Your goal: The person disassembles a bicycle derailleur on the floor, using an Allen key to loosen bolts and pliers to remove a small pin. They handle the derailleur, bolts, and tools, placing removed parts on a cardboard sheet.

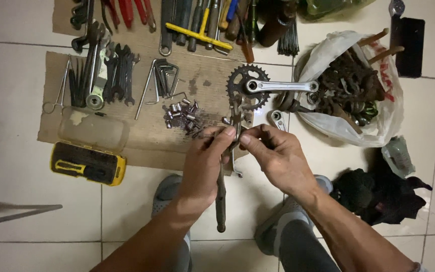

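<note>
Head view looks down on both hands meeting over the cardboard sheet (142, 146) on the tiled floor. Left hand (205, 163) is closed round a long dark hand tool (221, 201) — its handle hangs toward the feet. Right hand (278, 156) pinches a small metal part (235, 132) at the tool's head, just below the chainring crank (250, 88). Judged step: fitting part to tool; seating it calls for fine fingertip alignment.

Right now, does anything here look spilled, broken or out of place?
Mostly tidy. The small metal sockets lie scattered loose on the cardboard beside their open case, and the plastic bag of rusty parts gapes open on the tiled floor.
</note>
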